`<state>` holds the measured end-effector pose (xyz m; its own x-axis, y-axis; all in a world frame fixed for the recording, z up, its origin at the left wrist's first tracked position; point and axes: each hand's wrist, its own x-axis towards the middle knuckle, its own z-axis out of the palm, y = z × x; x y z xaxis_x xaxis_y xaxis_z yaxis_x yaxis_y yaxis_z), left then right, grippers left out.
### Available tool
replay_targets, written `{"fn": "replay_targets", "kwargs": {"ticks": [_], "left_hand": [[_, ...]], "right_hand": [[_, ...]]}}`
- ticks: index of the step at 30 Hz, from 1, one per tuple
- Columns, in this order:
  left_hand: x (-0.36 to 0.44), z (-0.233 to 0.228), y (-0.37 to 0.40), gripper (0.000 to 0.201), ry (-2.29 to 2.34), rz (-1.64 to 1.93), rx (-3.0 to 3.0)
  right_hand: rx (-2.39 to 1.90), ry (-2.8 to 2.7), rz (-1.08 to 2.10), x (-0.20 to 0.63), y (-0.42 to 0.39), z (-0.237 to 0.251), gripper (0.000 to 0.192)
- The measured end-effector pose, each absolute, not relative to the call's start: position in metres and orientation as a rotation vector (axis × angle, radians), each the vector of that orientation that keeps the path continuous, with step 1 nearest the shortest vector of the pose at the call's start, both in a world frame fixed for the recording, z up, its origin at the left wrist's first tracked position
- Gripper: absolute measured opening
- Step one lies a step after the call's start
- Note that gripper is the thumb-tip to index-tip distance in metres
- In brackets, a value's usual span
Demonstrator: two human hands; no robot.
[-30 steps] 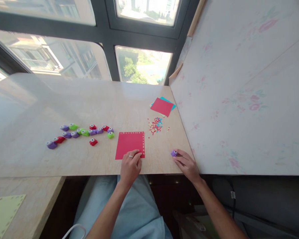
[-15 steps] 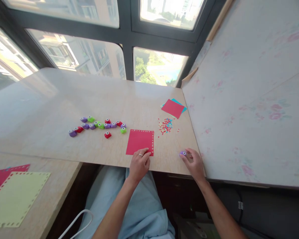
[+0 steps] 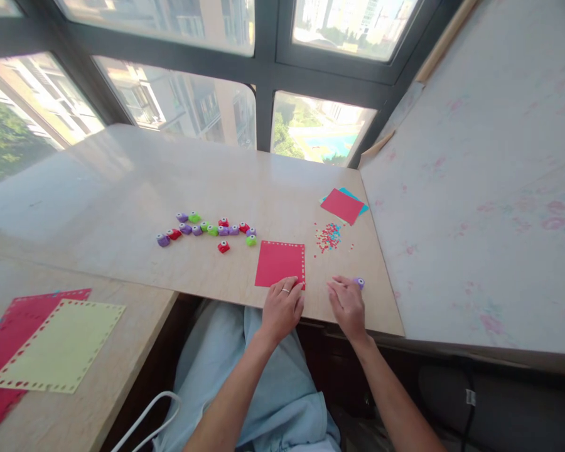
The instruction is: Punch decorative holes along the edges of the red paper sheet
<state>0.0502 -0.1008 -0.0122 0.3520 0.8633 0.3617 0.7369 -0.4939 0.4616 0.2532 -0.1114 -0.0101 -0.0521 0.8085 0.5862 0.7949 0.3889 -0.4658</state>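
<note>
A red sheet of paper (image 3: 279,263) lies on the tabletop in front of me, small holes punched along its top and right edges. My left hand (image 3: 282,306), with a ring on one finger, rests its outstretched fingers on the sheet's lower right corner. To the right of the sheet, my right hand (image 3: 347,304) is over the table with its fingers pointing left; nothing shows in them. A purple craft punch (image 3: 360,283) sits just beyond its knuckles, partly hidden by the hand. Small red, blue and pale paper cutouts (image 3: 328,237) form a loose pile above it.
Several purple, green and red craft punches (image 3: 211,230) stand in a rough row at left. Red and blue paper sheets (image 3: 343,206) are stacked near the wall. Punched yellow paper (image 3: 61,345) overlaps punched red paper (image 3: 9,333) on the left-hand surface. A white cable (image 3: 150,408) hangs below.
My right hand has let go of the purple punch and moved left toward the red sheet. The left hand stays on the sheet's corner. The whole view has shifted slightly.
</note>
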Motion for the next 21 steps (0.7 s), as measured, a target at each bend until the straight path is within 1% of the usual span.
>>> {"fn": "replay_targets", "kwargs": {"ticks": [2, 4, 13, 21], "left_hand": [[0.049, -0.011, -0.101, 0.027, 1.427, 0.848, 2.401], [0.048, -0.01, -0.101, 0.027, 1.405, 0.85, 2.404], [0.043, -0.011, -0.105, 0.025, 1.336, 0.956, 2.347], [0.039, -0.013, -0.105, 0.026, 1.289, 0.925, 2.353]], "right_hand": [[-1.353, -1.989, 0.165, 0.233, -0.112, -0.011, 0.024], [-1.385, -2.06, 0.192, 0.22, -0.11, -0.012, 0.024], [-1.458, -1.998, 0.119, 0.213, -0.102, -0.017, 0.023], [-1.488, -2.028, -0.01, 0.205, -0.105, -0.026, 0.031]]}}
